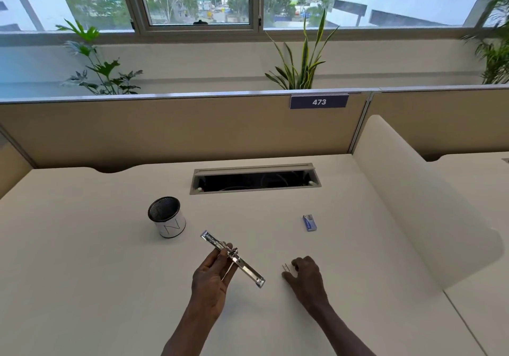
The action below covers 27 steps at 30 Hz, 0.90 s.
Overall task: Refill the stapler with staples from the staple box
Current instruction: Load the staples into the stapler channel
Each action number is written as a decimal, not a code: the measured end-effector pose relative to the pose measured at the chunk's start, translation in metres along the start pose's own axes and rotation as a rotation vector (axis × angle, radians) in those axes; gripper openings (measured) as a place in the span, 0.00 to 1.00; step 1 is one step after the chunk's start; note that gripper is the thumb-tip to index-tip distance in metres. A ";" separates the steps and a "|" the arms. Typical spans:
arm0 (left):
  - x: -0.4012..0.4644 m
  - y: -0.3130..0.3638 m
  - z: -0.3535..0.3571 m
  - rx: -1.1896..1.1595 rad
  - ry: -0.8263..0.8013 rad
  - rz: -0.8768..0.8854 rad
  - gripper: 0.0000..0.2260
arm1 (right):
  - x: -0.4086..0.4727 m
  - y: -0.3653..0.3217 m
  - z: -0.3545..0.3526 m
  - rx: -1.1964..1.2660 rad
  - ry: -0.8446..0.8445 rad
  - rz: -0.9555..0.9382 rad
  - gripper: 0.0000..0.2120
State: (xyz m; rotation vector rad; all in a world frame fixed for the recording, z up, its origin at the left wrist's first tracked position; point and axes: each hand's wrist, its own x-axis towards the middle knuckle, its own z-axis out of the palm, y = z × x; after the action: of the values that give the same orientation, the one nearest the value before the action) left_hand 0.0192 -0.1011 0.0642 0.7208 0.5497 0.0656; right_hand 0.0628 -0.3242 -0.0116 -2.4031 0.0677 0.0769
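Observation:
My left hand (212,278) holds a shiny metal stapler (232,257), swung fully open into one long bar, above the white desk (110,259). The stapler's far end points up-left toward the cup. My right hand (305,275) rests low on the desk to the right, thumb and fingers pinching a short strip of staples (286,268) that touches the surface. The small blue staple box (309,222) lies on the desk beyond my right hand, apart from both hands.
A white cup with a black mesh insert (167,217) stands left of the stapler. A cable slot (256,179) opens in the desk farther back. A beige partition (192,129) bounds the rear, and a curved white divider (413,198) rises on the right.

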 end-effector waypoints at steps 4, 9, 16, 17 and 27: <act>-0.006 -0.001 0.001 0.006 0.001 -0.001 0.09 | -0.001 -0.007 0.002 -0.061 0.002 -0.033 0.06; -0.011 -0.004 0.003 0.015 -0.007 -0.003 0.08 | 0.002 -0.015 0.002 -0.112 -0.017 -0.005 0.05; -0.011 -0.004 0.004 0.028 -0.020 -0.011 0.09 | 0.004 -0.032 -0.010 0.433 -0.032 0.136 0.06; -0.011 -0.005 0.004 0.032 -0.024 -0.015 0.09 | 0.003 -0.035 -0.012 0.535 -0.062 0.152 0.05; -0.014 -0.015 0.009 0.126 -0.090 -0.053 0.15 | -0.008 -0.094 -0.028 0.933 -0.204 0.130 0.06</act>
State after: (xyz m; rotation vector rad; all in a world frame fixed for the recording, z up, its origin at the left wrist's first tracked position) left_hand 0.0097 -0.1217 0.0666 0.8279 0.4893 -0.0508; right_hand 0.0621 -0.2734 0.0722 -1.4484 0.1314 0.2822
